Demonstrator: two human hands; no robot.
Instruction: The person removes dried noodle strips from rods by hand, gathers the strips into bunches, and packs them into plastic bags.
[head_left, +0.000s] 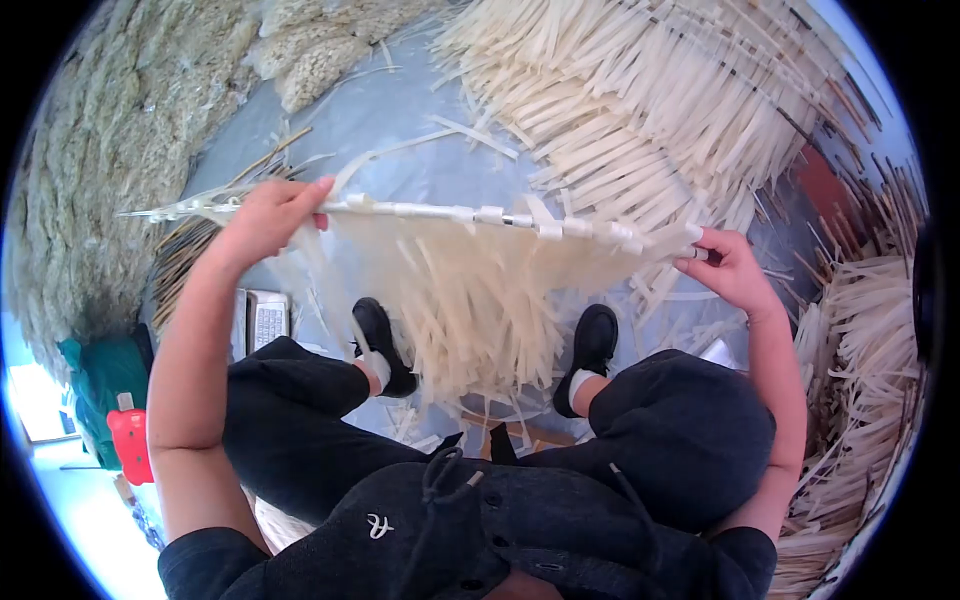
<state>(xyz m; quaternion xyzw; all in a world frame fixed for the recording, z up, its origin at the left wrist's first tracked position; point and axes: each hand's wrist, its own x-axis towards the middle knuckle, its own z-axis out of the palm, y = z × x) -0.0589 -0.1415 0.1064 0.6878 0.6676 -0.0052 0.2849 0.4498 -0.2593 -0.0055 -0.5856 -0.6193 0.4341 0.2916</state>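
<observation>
Stretched out level between the two hands, the long, thin, pale rod (420,210) hangs above the grey sheet on the floor (400,150), with flat cream-coloured strips (475,310) looped along it and dangling below. At the rod's left part, the left hand (270,218) has its thumb and fingers closed around it, and the rod's narrow tip sticks out past that hand. At the rod's right end, the right hand (735,270) pinches a cream strip between thumb and fingers; whether it also grips the rod, I cannot tell.

Beyond the rod, to the right, lies a wide heap of sticks fringed with similar cream strips (620,110); beyond it to the left is a bulky, shaggy tan pile (130,130). Near the rod's left tip, partly beneath it, sits a bundle of slender brown sticks (183,265). Below the rod are two black shoes (594,345) and, left of them, a pale device with keys (269,322).
</observation>
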